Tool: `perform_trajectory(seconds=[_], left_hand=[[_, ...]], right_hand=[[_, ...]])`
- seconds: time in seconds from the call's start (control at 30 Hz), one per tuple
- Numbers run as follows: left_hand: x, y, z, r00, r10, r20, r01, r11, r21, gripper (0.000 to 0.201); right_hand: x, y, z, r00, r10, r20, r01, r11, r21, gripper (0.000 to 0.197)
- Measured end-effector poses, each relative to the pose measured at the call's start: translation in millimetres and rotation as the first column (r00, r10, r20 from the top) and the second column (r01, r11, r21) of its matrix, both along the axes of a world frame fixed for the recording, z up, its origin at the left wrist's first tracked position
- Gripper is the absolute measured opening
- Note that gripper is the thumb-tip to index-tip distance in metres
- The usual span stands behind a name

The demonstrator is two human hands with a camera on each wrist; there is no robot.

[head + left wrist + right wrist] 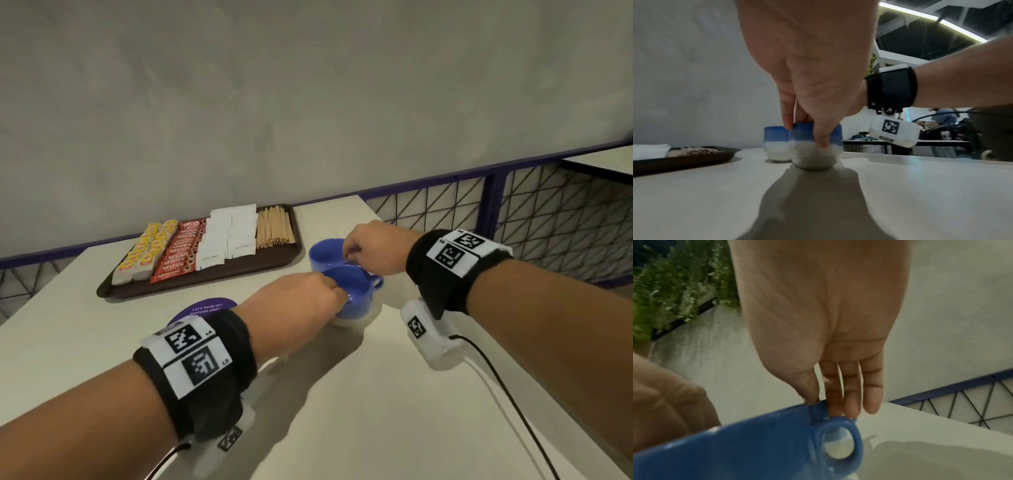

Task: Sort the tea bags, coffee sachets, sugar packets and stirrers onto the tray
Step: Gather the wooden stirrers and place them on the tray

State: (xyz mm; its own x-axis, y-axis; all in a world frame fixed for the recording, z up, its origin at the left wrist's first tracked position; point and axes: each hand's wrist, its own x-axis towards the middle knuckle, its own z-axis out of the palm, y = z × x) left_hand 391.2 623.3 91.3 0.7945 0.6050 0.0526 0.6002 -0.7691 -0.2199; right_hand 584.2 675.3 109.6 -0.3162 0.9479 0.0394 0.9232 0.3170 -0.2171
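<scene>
Sorting looks done: tea bags (142, 254), coffee sachets (178, 251), sugar packets (228, 236) and stirrers (274, 226) rowed on the tray (205, 278) at the bench's far edge, your left hand (294, 301) pinching the near cup (356, 294), right hand (373, 250) pinching the far cup (325, 255) rim; next, judge whether both cups need placing.

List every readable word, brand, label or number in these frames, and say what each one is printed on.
"NESCAFE": red coffee sachets on the tray.
"Let's keep our pantries clean": purple round sticker on the table; the last word is partly hidden.
"L4", "L5": left wristband.
Yellow tea bags: logo too small to read.
White sugar packets: print too small.
Right wristband: small characters blurred.
Square coded markers: patterns, no text.
</scene>
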Motion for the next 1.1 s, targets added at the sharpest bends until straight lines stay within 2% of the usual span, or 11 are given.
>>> perform_trajectory(seconds=[0.17, 0.27, 0.33, 0.47, 0.6, 0.7, 0.8, 0.9, 1.1], left_hand=[[3, 54, -2, 0.999, 0.045, 0.024, -0.043, 0.998, -0.048, 0.018], [8, 89, -4, 0.996, 0.059, 0.067, -0.053, 0.994, -0.094, 0.019], [10, 110, -5, 0.992, 0.076, 0.097, -0.065, 0.991, -0.115, 0.021], [-1, 143, -9, 0.981, 0.072, 0.178, -0.052, 0.992, -0.116, 0.025], [-24, 169, -17, 0.957, -0.008, 0.289, 0.015, 1.000, -0.021, 0.036], [-29, 175, -13, 0.964, -0.034, 0.265, 0.040, 0.999, -0.019, 0.036], [-26, 180, -11, 0.976, 0.026, 0.217, -0.003, 0.994, -0.105, 0.039], [-24, 191, -9, 0.983, 0.075, 0.168, -0.055, 0.991, -0.121, 0.038], [-21, 217, 1, 0.980, 0.199, -0.002, -0.195, 0.961, -0.194, 0.051]], right_hand=[[-3, 38, -3, 0.998, -0.067, -0.010, 0.066, 0.997, -0.049, 0.022], [-7, 64, -9, 0.995, -0.088, 0.037, 0.088, 0.996, -0.015, 0.028], [-11, 85, -13, 0.991, -0.108, 0.079, 0.106, 0.994, 0.028, 0.023], [-17, 125, -18, 0.986, -0.152, 0.069, 0.147, 0.987, 0.068, 0.014], [-23, 155, -21, 0.991, -0.131, 0.039, 0.130, 0.991, 0.038, 0.018], [-25, 170, -15, 0.991, -0.115, 0.061, 0.114, 0.993, 0.021, 0.025], [-27, 186, -4, 0.991, -0.087, 0.100, 0.087, 0.996, 0.000, 0.028], [-32, 200, 1, 0.983, -0.080, 0.167, 0.081, 0.997, -0.002, 0.028], [-37, 223, -6, 0.982, -0.082, 0.170, 0.080, 0.997, 0.019, 0.017]])
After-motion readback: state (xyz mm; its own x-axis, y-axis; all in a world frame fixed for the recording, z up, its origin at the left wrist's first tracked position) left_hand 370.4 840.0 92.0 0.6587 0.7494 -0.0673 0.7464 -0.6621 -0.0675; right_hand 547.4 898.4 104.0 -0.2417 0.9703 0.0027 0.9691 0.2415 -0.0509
